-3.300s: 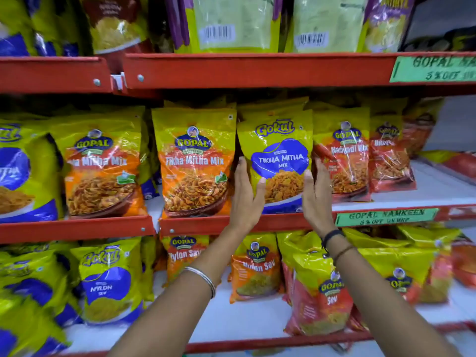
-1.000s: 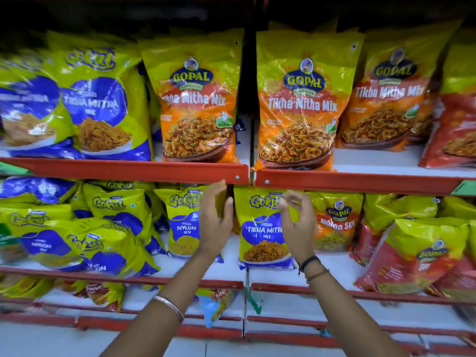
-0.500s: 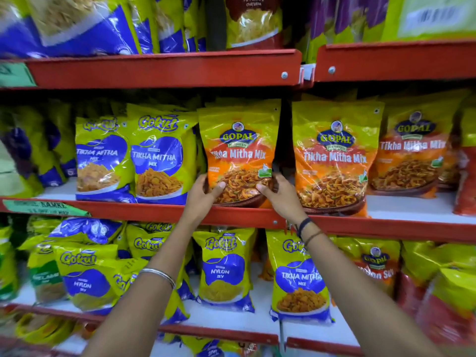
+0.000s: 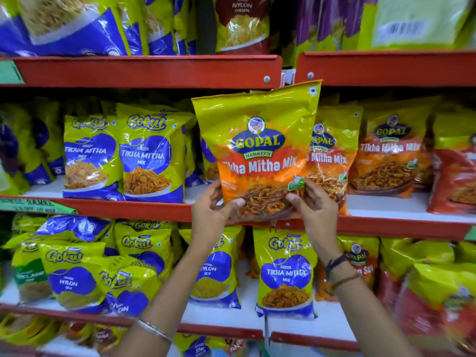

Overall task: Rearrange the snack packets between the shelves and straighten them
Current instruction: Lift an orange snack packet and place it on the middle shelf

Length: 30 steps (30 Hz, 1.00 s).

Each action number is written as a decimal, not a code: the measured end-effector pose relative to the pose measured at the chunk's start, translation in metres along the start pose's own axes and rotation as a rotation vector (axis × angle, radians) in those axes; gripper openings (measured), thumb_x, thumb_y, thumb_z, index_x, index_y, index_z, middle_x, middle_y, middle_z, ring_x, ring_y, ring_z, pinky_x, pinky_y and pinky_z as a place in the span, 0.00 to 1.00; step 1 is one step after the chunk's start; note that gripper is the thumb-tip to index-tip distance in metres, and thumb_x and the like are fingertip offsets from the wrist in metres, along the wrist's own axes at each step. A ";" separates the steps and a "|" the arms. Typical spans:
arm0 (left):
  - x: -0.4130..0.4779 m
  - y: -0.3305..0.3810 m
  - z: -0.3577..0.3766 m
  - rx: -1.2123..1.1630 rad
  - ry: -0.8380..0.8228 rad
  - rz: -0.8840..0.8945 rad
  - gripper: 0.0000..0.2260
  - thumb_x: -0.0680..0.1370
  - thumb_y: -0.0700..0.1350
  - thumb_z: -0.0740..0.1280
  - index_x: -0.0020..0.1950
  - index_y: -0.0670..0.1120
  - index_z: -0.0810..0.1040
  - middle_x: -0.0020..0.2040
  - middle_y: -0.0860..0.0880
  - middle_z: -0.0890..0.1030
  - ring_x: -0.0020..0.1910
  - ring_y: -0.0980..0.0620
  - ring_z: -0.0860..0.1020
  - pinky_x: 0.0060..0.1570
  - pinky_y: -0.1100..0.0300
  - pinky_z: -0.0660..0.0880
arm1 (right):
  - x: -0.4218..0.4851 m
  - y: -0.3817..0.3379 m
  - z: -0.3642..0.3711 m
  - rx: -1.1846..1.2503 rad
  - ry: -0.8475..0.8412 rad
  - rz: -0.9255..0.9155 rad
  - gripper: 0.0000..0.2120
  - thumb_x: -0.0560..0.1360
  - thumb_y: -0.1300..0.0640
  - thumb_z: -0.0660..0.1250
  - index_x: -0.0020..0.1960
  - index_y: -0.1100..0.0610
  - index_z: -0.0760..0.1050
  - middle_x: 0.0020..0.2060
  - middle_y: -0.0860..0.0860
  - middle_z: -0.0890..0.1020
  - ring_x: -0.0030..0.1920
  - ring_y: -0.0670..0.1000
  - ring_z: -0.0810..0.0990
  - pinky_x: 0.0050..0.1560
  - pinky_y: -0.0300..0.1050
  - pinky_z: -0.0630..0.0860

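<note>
A yellow-and-orange Gopal Tikha Mitha Mix packet (image 4: 260, 150) is held off the middle shelf (image 4: 134, 208), in front of the shelf edge and tilted slightly. My left hand (image 4: 211, 211) grips its lower left corner and my right hand (image 4: 313, 202) grips its lower right corner. Behind it stand two more Gopal Tikha Mitha Mix packets (image 4: 386, 153). To its left on the same shelf stand blue-and-green Gokul Tikha Mitha Mix packets (image 4: 149, 155). One Gokul Tikha Mitha Mix packet (image 4: 286, 276) stands on the lower shelf, under my right hand.
The lower shelf (image 4: 221, 328) holds Gokul Nylon Sev packets (image 4: 74, 276), some leaning, and Gopal Sev packets (image 4: 360, 264) at the right. The top shelf (image 4: 154, 70) carries more packets. Red packets (image 4: 456, 181) fill the far right.
Both hands have closed on the Gopal Tikha Mitha Mix packet and pulled it up and forward off the middle shelf, towards me.
</note>
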State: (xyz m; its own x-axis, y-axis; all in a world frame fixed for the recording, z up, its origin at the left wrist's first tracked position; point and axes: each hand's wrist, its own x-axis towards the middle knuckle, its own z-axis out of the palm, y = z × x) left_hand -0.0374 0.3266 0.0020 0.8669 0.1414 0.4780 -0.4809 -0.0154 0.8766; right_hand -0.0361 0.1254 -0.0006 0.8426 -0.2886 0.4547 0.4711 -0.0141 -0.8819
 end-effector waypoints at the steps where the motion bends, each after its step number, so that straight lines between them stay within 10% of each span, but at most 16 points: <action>1: -0.007 0.002 0.007 -0.007 -0.017 -0.014 0.20 0.68 0.34 0.73 0.58 0.44 0.76 0.48 0.49 0.83 0.46 0.55 0.81 0.44 0.66 0.78 | -0.002 -0.001 -0.011 0.001 0.003 0.001 0.23 0.69 0.68 0.71 0.63 0.60 0.73 0.54 0.47 0.79 0.47 0.33 0.80 0.48 0.27 0.75; 9: -0.058 -0.020 0.060 0.112 -0.233 -0.206 0.13 0.60 0.53 0.76 0.44 0.55 0.83 0.41 0.54 0.86 0.41 0.56 0.82 0.47 0.51 0.79 | -0.046 0.029 -0.106 -0.080 0.031 0.158 0.20 0.68 0.62 0.74 0.59 0.61 0.78 0.53 0.58 0.84 0.52 0.50 0.82 0.55 0.48 0.78; 14: -0.090 -0.026 0.092 0.157 -0.265 -0.283 0.17 0.59 0.57 0.76 0.45 0.56 0.83 0.45 0.50 0.87 0.44 0.52 0.84 0.50 0.44 0.80 | -0.064 0.032 -0.147 -0.105 0.036 0.213 0.18 0.70 0.66 0.71 0.59 0.61 0.76 0.55 0.54 0.80 0.41 0.32 0.80 0.41 0.26 0.76; 18: -0.105 -0.025 0.111 0.181 -0.267 -0.293 0.14 0.59 0.59 0.76 0.43 0.61 0.82 0.46 0.52 0.86 0.47 0.52 0.84 0.52 0.42 0.80 | -0.070 0.032 -0.173 -0.139 0.048 0.217 0.23 0.70 0.64 0.72 0.64 0.63 0.73 0.54 0.50 0.77 0.49 0.43 0.78 0.41 0.28 0.75; 26: -0.110 -0.010 0.150 0.169 -0.237 -0.277 0.12 0.63 0.50 0.78 0.45 0.58 0.82 0.46 0.55 0.86 0.48 0.54 0.83 0.53 0.46 0.79 | -0.062 0.017 -0.207 -0.115 0.058 0.223 0.25 0.67 0.60 0.74 0.63 0.61 0.75 0.57 0.53 0.80 0.57 0.50 0.80 0.58 0.48 0.77; 30: -0.092 0.007 0.184 0.103 -0.230 -0.198 0.14 0.66 0.40 0.76 0.50 0.49 0.81 0.45 0.49 0.85 0.42 0.55 0.83 0.45 0.56 0.77 | -0.030 -0.002 -0.228 -0.106 0.082 0.138 0.20 0.69 0.67 0.72 0.60 0.60 0.75 0.46 0.43 0.84 0.43 0.34 0.81 0.44 0.30 0.78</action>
State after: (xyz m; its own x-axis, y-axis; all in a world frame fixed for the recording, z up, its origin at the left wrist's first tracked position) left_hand -0.0960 0.1317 -0.0256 0.9548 -0.0762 0.2873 -0.2945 -0.1116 0.9491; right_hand -0.1220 -0.0846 -0.0405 0.8713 -0.3716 0.3207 0.3186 -0.0689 -0.9454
